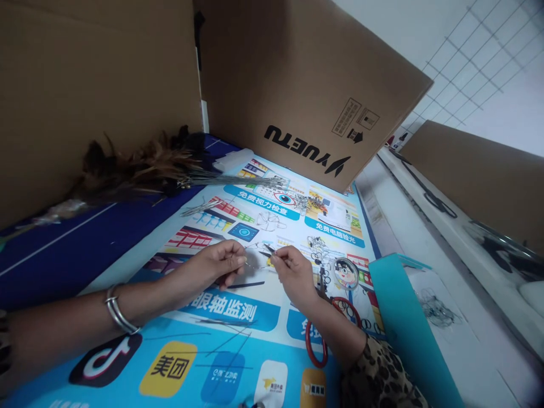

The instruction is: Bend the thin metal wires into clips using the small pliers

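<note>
Near the middle of the printed mat, my left hand (229,262) is closed in a pinch on a thin wire (251,265), which runs toward my right hand. My right hand (294,274) is closed around small pliers (268,250) with dark, pointed jaws. Their handles are hidden in my palm. The jaws stand slightly apart, close to the wire; whether they touch it I cannot tell. Scissors with red handles (315,347) lie partly beneath my right forearm. Several loose straight wires (229,345) are spread in front of me.
Brown feathers (136,164) and a bundle of wire stems (238,180) lie at the back left. Cardboard boxes (306,73) wall the back. Black rings (323,272) and a round cartoon badge (345,274) are to the right, beside a turquoise box (408,323).
</note>
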The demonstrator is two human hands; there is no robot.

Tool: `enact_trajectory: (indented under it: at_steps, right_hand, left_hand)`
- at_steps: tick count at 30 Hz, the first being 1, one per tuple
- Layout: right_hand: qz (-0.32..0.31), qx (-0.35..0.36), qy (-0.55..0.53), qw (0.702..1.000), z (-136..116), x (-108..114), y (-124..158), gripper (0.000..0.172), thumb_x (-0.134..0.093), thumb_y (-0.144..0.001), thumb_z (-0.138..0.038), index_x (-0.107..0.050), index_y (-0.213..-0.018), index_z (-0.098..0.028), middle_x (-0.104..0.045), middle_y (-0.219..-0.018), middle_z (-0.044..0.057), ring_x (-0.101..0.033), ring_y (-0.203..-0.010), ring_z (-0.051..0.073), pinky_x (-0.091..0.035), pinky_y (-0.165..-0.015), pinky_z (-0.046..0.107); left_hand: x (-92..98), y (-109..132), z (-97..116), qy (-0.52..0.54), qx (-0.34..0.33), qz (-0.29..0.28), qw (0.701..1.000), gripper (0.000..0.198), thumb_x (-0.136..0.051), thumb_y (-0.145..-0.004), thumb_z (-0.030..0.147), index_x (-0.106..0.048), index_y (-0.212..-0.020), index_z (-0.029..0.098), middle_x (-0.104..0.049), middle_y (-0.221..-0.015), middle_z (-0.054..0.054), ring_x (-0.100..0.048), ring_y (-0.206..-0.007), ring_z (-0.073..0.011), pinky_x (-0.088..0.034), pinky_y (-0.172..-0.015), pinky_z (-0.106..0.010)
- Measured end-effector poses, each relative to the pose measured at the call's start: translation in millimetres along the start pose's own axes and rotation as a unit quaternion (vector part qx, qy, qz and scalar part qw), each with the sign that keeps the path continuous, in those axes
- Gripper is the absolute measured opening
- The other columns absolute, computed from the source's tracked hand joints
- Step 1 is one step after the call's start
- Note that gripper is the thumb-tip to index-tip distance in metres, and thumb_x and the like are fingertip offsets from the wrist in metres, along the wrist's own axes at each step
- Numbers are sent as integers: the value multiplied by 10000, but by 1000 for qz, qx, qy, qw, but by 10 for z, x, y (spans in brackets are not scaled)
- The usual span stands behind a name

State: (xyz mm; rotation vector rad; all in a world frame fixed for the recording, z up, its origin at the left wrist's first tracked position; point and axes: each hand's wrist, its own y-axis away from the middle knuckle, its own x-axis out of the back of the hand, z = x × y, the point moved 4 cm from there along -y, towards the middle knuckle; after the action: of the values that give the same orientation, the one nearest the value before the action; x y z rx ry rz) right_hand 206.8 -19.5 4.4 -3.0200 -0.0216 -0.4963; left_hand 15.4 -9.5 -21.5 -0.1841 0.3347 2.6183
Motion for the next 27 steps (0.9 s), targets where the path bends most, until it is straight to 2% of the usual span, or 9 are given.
enact_trajectory:
  at_steps: [5, 9, 13, 17, 24, 27]
  right_hand:
    - [5, 34, 71, 997, 0, 9, -4, 143, -590, -837, -345, -614, -799, -209, -525, -631, -36, -443, -561, 109, -352, -523, 227]
    - [5, 33, 80, 996, -16, -17, 9, 144, -591, -830, -345, -609, -791, -208, -509, -605, -41, -448, -556, 108, -352, -516, 224]
    - [-12, -24, -28, 999, 24, -64, 6, 166, -634, -800, -364, -608, -835, -204, -522, -609, -51, -449, -512, 96, -367, -478, 218]
    - [-30, -68, -120, 990, 34, -95, 6, 197, -675, -778, -380, -608, -820, -199, -543, -632, -54, -437, -472, 74, -360, -450, 211]
    - [-63, -108, -172, 977, 22, -162, 79, 218, -673, -796, -394, -570, -792, -202, -506, -523, -77, -430, -437, 78, -344, -451, 209]
    - [-90, -116, -139, 979, 13, -189, 116, 217, -613, -833, -414, -551, -792, -210, -500, -520, -72, -436, -445, 93, -357, -463, 223]
  left_hand:
    - [52, 17, 36, -133, -68, 32, 988, 249, -575, -909, 448, -505, -973, 218, -583, -658, 50, -470, -472, -95, -337, -451, -210]
    - [55, 36, 40, -191, -83, 35, 977, 250, -548, -919, 451, -526, -886, 204, -592, -675, 37, -507, -499, -97, -370, -476, -212]
    - [46, 29, 27, -121, -47, 36, 991, 319, -588, -877, 490, -488, -795, 198, -574, -631, 53, -492, -450, -86, -336, -441, -202]
    - [14, 38, 41, -55, -18, 31, 998, 361, -638, -825, 519, -484, -776, 196, -610, -664, 39, -506, -455, -93, -363, -451, -219]
    - [-35, 65, 95, 26, -12, 46, 999, 328, -671, -826, 461, -492, -764, 194, -626, -678, 39, -514, -492, -96, -405, -502, -236]
    - [-43, 68, 79, 39, -12, 41, 998, 308, -655, -849, 440, -501, -758, 190, -620, -673, 41, -516, -493, -94, -402, -504, -237]
